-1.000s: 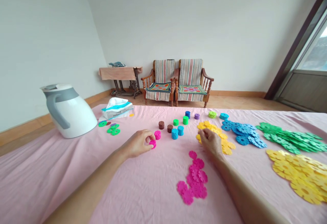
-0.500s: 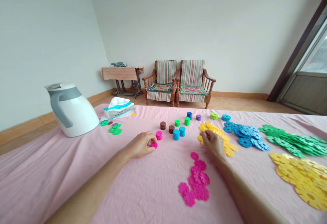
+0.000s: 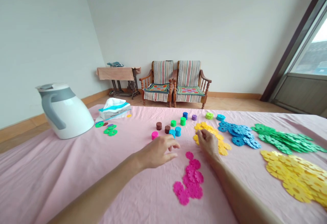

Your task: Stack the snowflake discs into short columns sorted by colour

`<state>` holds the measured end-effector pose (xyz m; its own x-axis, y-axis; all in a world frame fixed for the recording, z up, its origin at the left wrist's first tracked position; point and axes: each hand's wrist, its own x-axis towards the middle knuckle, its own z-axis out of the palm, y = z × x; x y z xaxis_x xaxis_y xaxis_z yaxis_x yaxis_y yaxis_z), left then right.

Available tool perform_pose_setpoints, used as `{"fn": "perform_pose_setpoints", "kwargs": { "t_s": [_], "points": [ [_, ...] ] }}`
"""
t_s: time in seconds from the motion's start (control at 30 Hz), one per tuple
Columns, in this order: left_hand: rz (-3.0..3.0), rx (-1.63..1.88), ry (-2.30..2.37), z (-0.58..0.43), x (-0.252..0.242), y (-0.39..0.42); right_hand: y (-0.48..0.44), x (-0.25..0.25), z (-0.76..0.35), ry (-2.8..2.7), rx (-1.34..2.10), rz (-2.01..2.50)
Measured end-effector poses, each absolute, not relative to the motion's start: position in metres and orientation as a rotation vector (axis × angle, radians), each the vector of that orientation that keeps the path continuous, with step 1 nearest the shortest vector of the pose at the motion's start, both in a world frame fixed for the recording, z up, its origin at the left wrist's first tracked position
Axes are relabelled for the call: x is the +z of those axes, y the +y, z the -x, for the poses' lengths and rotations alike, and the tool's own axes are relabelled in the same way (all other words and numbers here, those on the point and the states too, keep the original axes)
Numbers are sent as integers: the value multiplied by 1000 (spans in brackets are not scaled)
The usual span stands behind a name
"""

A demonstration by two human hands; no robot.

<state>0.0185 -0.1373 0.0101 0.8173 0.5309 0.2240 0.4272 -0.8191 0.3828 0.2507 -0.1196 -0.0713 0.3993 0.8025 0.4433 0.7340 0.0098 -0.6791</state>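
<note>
Above the pink cloth, my left hand (image 3: 158, 151) is open, its thumb and fingers apart with nothing between them. Just behind it stands a small stack of magenta discs (image 3: 154, 135), partly covered by the hand. My right hand (image 3: 208, 143) is closed at the left side of a pile of yellow discs (image 3: 222, 146); what its fingers hold, if anything, is hidden. Between the forearms lies a loose pile of flat, notched magenta discs (image 3: 192, 176). Beyond my left hand are short blue stacks (image 3: 178, 131), brown stacks (image 3: 158, 125) and green stacks (image 3: 183, 121).
Blue discs (image 3: 238, 133), green discs (image 3: 283, 138) and a large yellow pile (image 3: 293, 176) spread to the right. A white jug (image 3: 71, 115) stands at left, near a tissue pack (image 3: 114, 109) and several loose green discs (image 3: 111, 130). Two chairs (image 3: 189, 80) stand beyond the table.
My left hand has moved right, away from the magenta stack, and its fingers have opened; the magenta disc it pinched no longer shows. My right hand stays closed by the yellow pile. The view shifted slightly right.
</note>
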Motion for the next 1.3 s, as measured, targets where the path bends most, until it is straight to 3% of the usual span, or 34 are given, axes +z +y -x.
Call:
{"fn": "perform_pose_setpoints", "kwargs": {
  "t_s": [0.23, 0.47, 0.7, 0.97, 1.3],
  "points": [
    [-2915, 199, 563, -67, -18, -123, -119, -72, -251, -1354, 101, 1687],
    [-2978, 98, 506, -79, -15, -119, -118, -72, -251, -1364, 71, 1717],
    [-2830, 327, 592, -66, -9, -128, -121, -72, -251, -1385, 93, 1685],
    [-2519, 745, 1088, 37, 6, -117, -121, -72, -251, -1390, 119, 1740],
    [-2582, 599, 1144, 56, -17, -105, -121, -73, -252, -1399, 99, 1743]
  ]
}}
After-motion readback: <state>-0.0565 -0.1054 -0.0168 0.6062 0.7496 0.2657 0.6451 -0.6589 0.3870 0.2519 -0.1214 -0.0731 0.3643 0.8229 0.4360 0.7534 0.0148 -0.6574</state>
